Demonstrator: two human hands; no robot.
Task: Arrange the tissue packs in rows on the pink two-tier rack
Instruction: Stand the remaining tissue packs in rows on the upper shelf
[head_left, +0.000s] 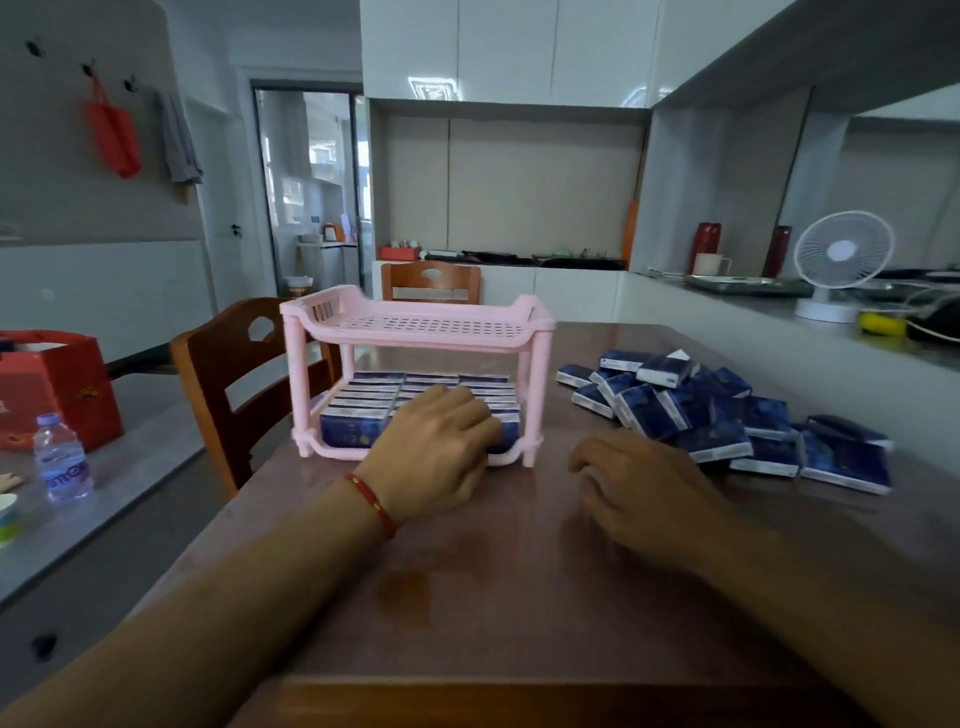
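Both hands were out over the counter (467, 597). Left hand (434, 452), a red cord (371, 503) at its wrist, lay palm down against the front of the rack's (415, 332) lower tier, fingers curled over the front packs (353, 426); whether it gripped one I cannot tell. Right hand (639, 488) hovered loosely curled and empty, just right of the rack. That rack stood toward the counter's far left corner, its lower tier filled with packs in rows, its top tier bare. Loose packs (727, 415) lay heaped along the counter's right edge. A chair (223, 374) stood at the left edge.
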